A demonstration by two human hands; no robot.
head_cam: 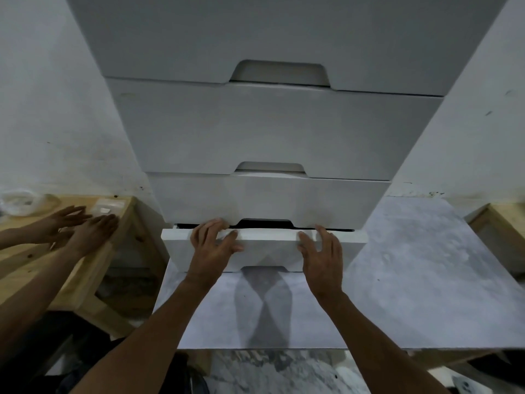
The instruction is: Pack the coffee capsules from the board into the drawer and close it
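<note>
Far left of the drawer (264, 248), a second person's two hands (82, 226) lie spread and flat on a wooden bench (119, 223), beside a clear bag (20, 200). We take no part in that; they seem only to rest or steady something there.

Nearer the drawer, our left hand (211, 245) sits on the left part of its front, fingers curled over the top edge and thumb splayed across the face. It grips nothing; it presses, we judge, to push the front home.

The drawer itself is the lowest one we can see in the white cabinet (270, 132), standing out a little from the fronts above, with a dark slit showing along its top. We judge it nearly closed. Its inside is hidden, so we cannot tell whether the capsules lie in it; no capsules and no board show anywhere.

On the right part of the front, our right hand (321, 251) mirrors the other: fingers open and laid against the face, tips at the top edge. Two hands placed evenly on either side should keep the drawer from skewing as it slides.

Right of the drawer a grey sheet (426, 265) covers the floor, and the corner of another wooden piece (500, 223) shows at the edge.
</note>
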